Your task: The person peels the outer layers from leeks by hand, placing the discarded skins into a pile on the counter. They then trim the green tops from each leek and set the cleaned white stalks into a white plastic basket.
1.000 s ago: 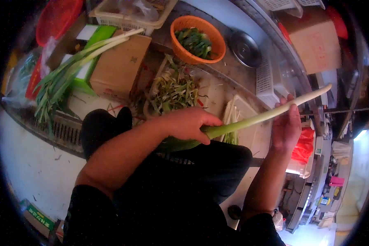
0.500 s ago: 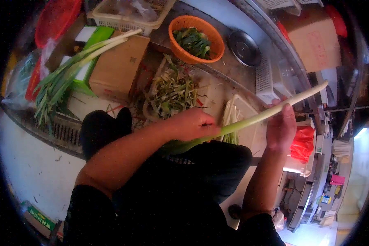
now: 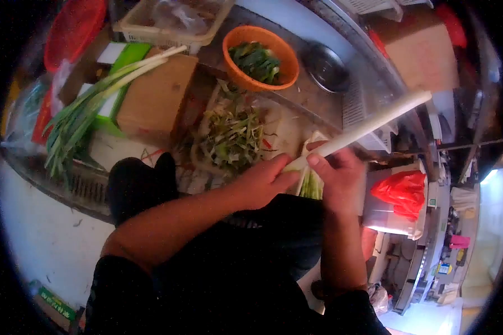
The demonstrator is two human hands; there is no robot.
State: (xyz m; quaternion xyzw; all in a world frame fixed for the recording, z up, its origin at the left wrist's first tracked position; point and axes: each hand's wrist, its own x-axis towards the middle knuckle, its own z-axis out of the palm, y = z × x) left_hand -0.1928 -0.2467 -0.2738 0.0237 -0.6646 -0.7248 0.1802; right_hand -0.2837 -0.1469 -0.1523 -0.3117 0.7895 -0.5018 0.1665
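Observation:
My left hand (image 3: 265, 181) is closed on the lower part of a thick leek-like stalk (image 3: 371, 124), near the middle of the view. Just to its right, my right hand (image 3: 339, 170) grips the same stalk between thumb and fingers. The white end of the stalk points up to the right. Below my hands, pale green stalks (image 3: 311, 184) show in a light tray, partly covered. A heap of green and pale leaf scraps (image 3: 235, 134) lies to the left of them. Long green stalks (image 3: 89, 106) rest over the boxes at the upper left.
An orange basket (image 3: 289, 54) holds green leaves, with a round metal lid (image 3: 326, 68) beside it. A cardboard box (image 3: 156, 97) and a beige crate (image 3: 134, 33) stand at the upper left. A white bucket (image 3: 388, 220) with a red bag (image 3: 401, 192) is at the right.
My right hand has slid down and left along the stalk, close to my left hand. The stalk's white end has shifted left and up, and the view has shifted slightly.

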